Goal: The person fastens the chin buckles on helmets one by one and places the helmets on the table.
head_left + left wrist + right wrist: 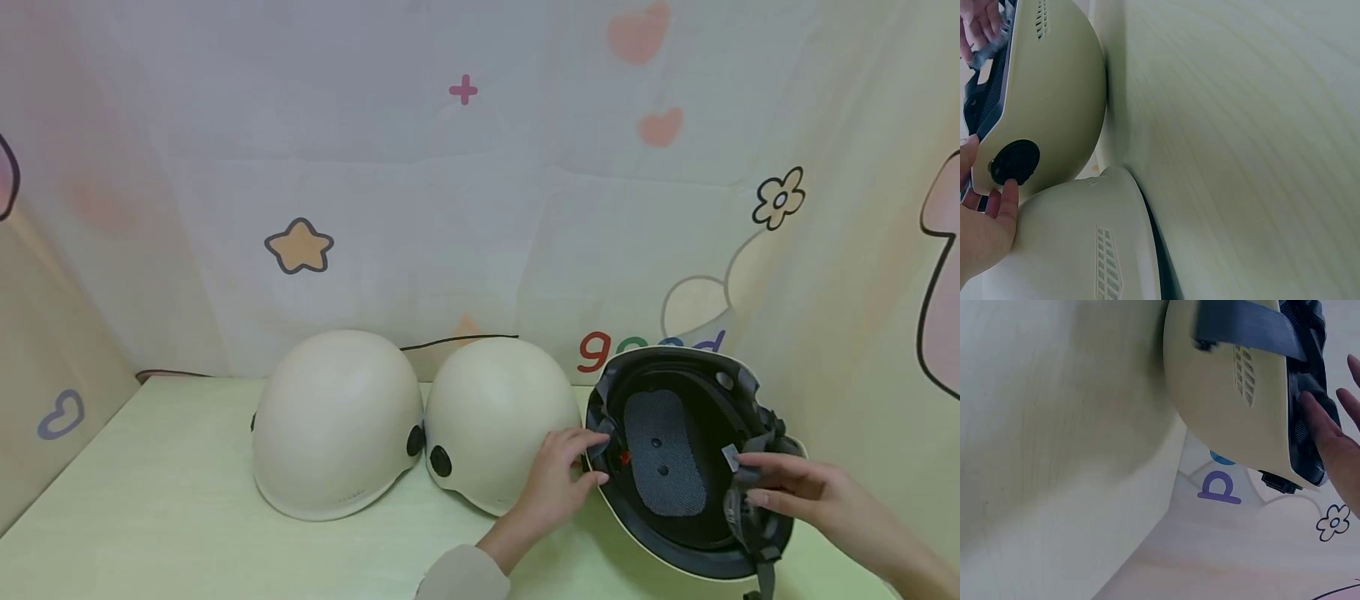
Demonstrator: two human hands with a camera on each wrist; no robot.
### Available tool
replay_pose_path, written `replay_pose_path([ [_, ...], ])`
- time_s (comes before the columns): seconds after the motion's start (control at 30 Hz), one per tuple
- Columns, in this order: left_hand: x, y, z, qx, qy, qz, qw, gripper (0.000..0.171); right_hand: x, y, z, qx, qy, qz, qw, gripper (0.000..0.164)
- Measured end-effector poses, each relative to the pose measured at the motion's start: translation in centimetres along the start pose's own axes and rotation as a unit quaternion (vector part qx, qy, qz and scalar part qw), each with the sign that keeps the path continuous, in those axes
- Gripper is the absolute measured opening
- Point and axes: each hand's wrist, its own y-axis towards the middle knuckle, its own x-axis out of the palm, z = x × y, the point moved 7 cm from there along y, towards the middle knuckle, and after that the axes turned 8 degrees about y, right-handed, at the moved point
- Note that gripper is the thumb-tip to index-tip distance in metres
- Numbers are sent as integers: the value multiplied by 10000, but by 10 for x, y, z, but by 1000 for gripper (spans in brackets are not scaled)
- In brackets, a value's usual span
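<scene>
An upturned cream helmet (663, 454) leans on the table at the right, its black padded inside facing the head camera. My left hand (555, 475) grips its left rim, with a fingertip by the black round disc (1015, 161) on the shell. At the opposite side, my right hand (813, 492) has its finger and thumb apart, touching the dark chin strap (742, 517). A strap end dangles over the near edge; the right wrist view shows the vents (1244, 375) beside it. Close to my left hand stands a second cream helmet (498, 408), dome up.
Another cream helmet (337, 425) sits dome up further left, against the middle one. The pale table (150, 517) meets a printed curtain (375, 167) behind the helmets. A thin dark line (457, 339) runs along the curtain behind the domes.
</scene>
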Motion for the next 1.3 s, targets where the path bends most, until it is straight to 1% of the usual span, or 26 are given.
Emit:
replay_pose_path([
  [0.1, 0, 0, 0, -24, -55, -36, 10000, 40, 6, -3, 1, -456, 363, -102, 9982, 47],
  [0.13, 1, 0, 1, -29, -77, -48, 10000, 40, 7, -4, 0, -670, 333, -70, 9972, 48],
  [0.17, 1, 0, 1, -35, -106, -58, 9999, 40, 7, -6, -1, -859, 211, -9, 9961, 48],
  [0.23, 0, 0, 1, -31, -127, -54, 9999, 40, 9, -9, 1, -817, -296, 93, 9962, 42],
  [0.27, 0, 0, 1, -22, -130, -54, 9999, 39, 10, -10, 3, -741, -685, 161, 9948, 38],
  [0.33, -1, 0, 2, 7, -124, -38, 9999, 39, 15, -11, 5, -657, -1494, 249, 9863, 31],
  [0.4, -2, 0, 2, 36, -87, -13, 10000, 39, 21, -10, 7, -565, -2005, 251, 9777, 27],
  [0.43, -2, 0, 2, 56, -52, -16, 10000, 40, 24, -9, 6, -714, -2223, 317, 9719, 26],
  [0.53, -2, 0, 2, 104, 52, -21, 9999, 41, 30, -8, 3, -1158, -2652, 583, 9554, 24],
  [0.6, -2, 0, 3, 147, 158, -22, 9998, 42, 33, -7, 3, -1305, -2828, 710, 9476, 23],
  [0.63, -2, 0, 4, 166, 193, -29, 9997, 42, 35, -7, 3, -1456, -2885, 744, 9434, 22],
  [0.67, -2, 0, 4, 176, 208, -33, 9996, 43, 35, -7, 3, -1487, -2907, 754, 9422, 21],
  [0.73, -2, 1, 6, 190, 221, -52, 9996, 44, 36, -7, 4, -1546, -2919, 727, 9411, 19],
  [0.8, -2, 2, 7, 173, 184, -94, 9996, 45, 36, -6, 5, -1528, -2908, 621, 9425, 16],
  [0.9, -2, 4, 8, 136, 78, -171, 9997, 48, 38, -3, 10, -1155, -2869, 362, 9503, 12],
  [0.97, -2, 5, 8, 80, -15, -209, 9997, 49, 39, -3, 11, -1036, -2815, 274, 9536, 12],
  [1.03, -3, 6, 7, 40, -90, -233, 9997, 50, 40, -3, 10, -1175, -2730, 265, 9544, 11],
  [1.07, -4, 6, 6, 34, -120, -234, 9996, 51, 41, -3, 8, -1294, -2675, 273, 9544, 12],
  [1.1, -4, 6, 6, 29, -146, -239, 9996, 51, 42, -3, 6, -1498, -2605, 299, 9533, 13],
  [1.17, -6, 7, 6, 46, -201, -252, 9995, 53, 43, -3, 5, -1691, -2450, 258, 9543, 17],
  [1.23, -7, 8, 6, 95, -227, -308, 9992, 55, 43, -2, 4, -1803, -2268, 183, 9569, 22],
  [1.3, -7, 9, 7, 124, -191, -452, 9987, 58, 42, -2, 4, -1859, -2079, 85, 9603, 26],
])
